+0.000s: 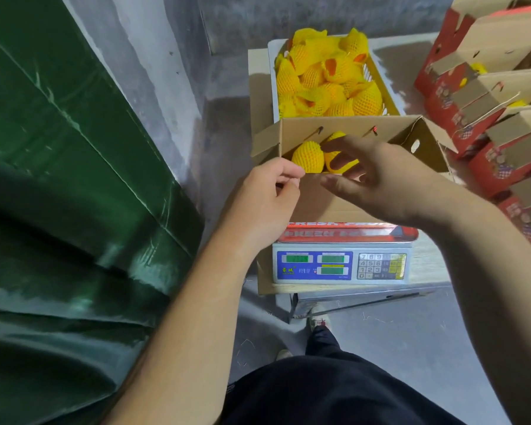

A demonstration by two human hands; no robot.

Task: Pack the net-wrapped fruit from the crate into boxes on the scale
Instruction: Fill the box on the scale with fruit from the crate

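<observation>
A white crate (pixel 272 75) at the back holds several fruits in yellow net sleeves (pixel 328 78). In front of it an open cardboard box (pixel 350 126) stands on the electronic scale (pixel 341 265). One net-wrapped fruit (pixel 308 156) lies at the box's left end. A second fruit (pixel 335 137) lies beside it, partly hidden by my right hand (pixel 380 176). That hand hovers over the box with spread, relaxed fingers. My left hand (pixel 270 191) has curled fingers and pinches the left corner of the box's near flap.
Several red printed cartons (pixel 478 96) with raised flaps are stacked in a row on the right. A green tarp-covered bulk (pixel 59 179) fills the left side. The scale sits on a low stand, and my shoe (pixel 319 320) is on the grey floor below it.
</observation>
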